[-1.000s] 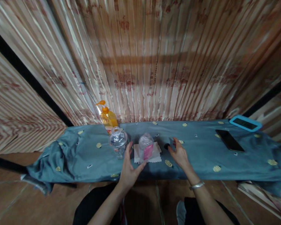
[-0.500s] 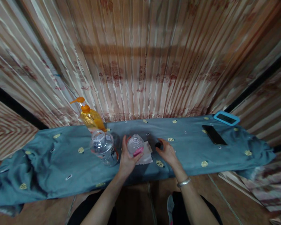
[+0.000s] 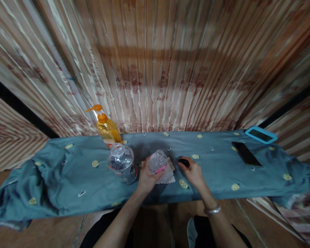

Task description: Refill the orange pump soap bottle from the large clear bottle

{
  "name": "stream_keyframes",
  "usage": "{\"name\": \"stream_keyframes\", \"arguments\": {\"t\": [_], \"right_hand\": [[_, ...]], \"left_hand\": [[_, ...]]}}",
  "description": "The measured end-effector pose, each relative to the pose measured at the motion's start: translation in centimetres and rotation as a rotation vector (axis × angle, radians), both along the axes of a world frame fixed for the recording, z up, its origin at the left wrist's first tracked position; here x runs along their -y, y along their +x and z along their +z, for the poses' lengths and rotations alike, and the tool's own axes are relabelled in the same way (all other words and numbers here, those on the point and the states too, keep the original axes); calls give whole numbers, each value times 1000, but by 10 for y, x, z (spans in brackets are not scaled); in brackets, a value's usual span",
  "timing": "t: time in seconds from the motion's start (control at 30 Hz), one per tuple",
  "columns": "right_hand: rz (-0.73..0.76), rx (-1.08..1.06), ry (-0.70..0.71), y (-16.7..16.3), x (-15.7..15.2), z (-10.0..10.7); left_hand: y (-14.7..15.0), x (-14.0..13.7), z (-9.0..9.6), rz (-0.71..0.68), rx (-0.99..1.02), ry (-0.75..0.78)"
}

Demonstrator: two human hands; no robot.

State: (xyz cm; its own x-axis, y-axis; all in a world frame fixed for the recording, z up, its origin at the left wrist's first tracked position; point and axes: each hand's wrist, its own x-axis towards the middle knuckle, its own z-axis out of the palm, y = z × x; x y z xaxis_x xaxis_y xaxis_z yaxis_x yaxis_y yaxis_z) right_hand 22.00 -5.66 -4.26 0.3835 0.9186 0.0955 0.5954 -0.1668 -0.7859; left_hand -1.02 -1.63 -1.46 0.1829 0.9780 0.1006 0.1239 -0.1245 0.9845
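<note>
My left hand (image 3: 146,178) is wrapped round a small clear plastic bottle (image 3: 157,160) with a pink band low on its side. The bottle's mouth shows no cap, and it stands over a white scallop-edged cloth (image 3: 169,176). To the right, my right hand (image 3: 194,174) pinches a small black oval object (image 3: 185,162) between thumb and fingers, just above the cover; its kind is not clear. Left of my left hand stands a larger clear plastic jar (image 3: 122,165) with an open mouth. Behind that jar is an orange pump bottle (image 3: 109,130) holding yellow liquid.
A blue-green cover with yellow motifs (image 3: 93,186) drapes the long narrow surface. On the right lie a black phone (image 3: 246,154) and a blue-framed device with a dark screen (image 3: 261,134). A pleated curtain (image 3: 155,75) hangs close behind.
The view has shifted, so everything sits farther right in the picture. More of the black object now shows in my right hand. My left hand still holds the clear bottle.
</note>
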Motion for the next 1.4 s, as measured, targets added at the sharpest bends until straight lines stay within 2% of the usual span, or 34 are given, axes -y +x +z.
{"name": "stream_keyframes", "arguments": {"t": [0.1, 0.23, 0.37, 0.53, 0.67, 0.9, 1.17, 1.4], "right_hand": [[50, -168, 59, -9, 11, 33], [190, -240, 111, -29, 24, 97], [364, -105, 112, -49, 16, 150], [617, 209, 45, -63, -6, 186], [745, 403, -39, -68, -17, 202], [835, 603, -148, -78, -23, 215], [853, 675, -191, -81, -23, 219], [864, 692, -209, -82, -24, 221]], "left_hand": [[-1, 2, 7, -33, 10, -11], [-1, 3, 13, -46, 16, -8], [-2, 2, 13, -68, 14, 7], [-4, 3, 12, -100, -19, 15], [-4, 3, 11, -113, -20, 4], [-2, 1, 8, -91, -40, -31], [-4, 3, 16, -105, -26, -33], [-2, 4, 25, -83, 24, 29]]}}
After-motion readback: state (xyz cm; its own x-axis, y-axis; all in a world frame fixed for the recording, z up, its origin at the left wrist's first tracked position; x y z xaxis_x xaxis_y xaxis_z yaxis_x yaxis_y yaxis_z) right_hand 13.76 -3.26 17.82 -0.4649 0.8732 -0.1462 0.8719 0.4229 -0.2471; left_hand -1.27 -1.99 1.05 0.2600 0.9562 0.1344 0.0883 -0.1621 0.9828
